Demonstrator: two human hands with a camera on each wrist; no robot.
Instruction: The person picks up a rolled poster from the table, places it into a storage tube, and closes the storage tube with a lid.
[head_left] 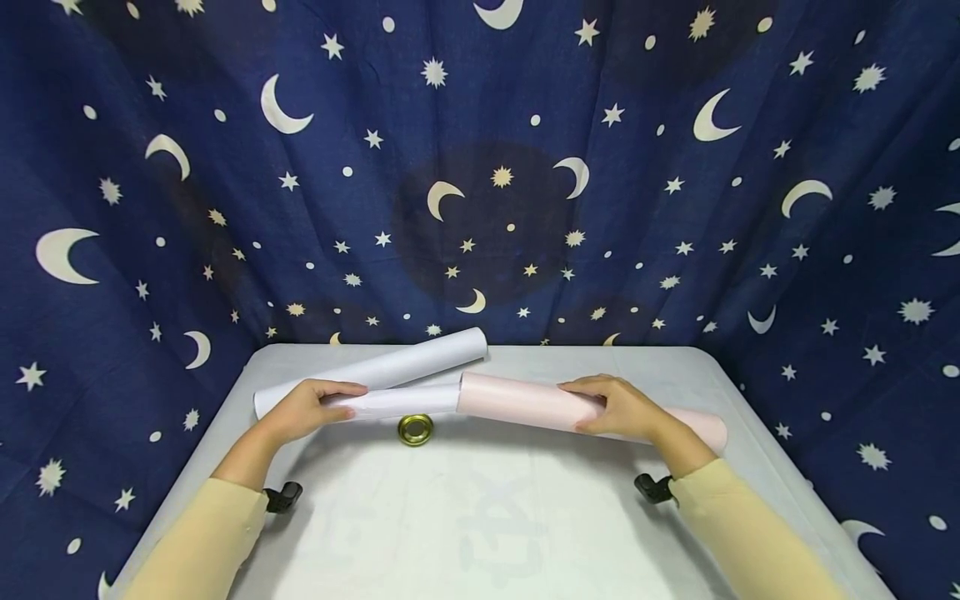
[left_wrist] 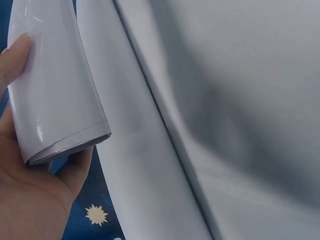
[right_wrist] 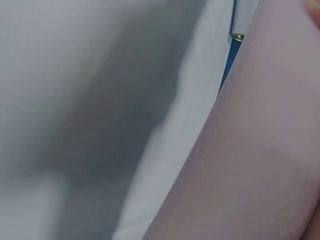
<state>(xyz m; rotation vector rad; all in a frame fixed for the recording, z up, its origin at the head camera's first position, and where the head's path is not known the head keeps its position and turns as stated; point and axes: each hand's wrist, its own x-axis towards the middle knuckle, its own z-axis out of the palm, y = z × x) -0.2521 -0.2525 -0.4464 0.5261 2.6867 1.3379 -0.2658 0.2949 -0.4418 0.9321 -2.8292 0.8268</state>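
Observation:
My left hand (head_left: 307, 410) grips the outer end of a slim roll of glossy white paper (head_left: 412, 400), thumb on one side and fingers round the other. The roll's layered open edge shows in the left wrist view. Its other end meets the left mouth of a pale pink tube (head_left: 517, 400) and looks partly inside it; the inside is hidden. My right hand (head_left: 617, 407) holds the pink tube past its middle, thumb and fingers on opposite sides. That tube (right_wrist: 240, 150) fills much of the right wrist view, with only bits of the hand at the edge.
Behind the paper roll, a thicker white tube (head_left: 405, 363) lies slantwise near the table's far edge. A round gold-coloured lid (head_left: 403, 431) lies on the white table (head_left: 420, 517) just in front of the roll. A blue curtain (head_left: 510, 117) with moons and stars surrounds the table.

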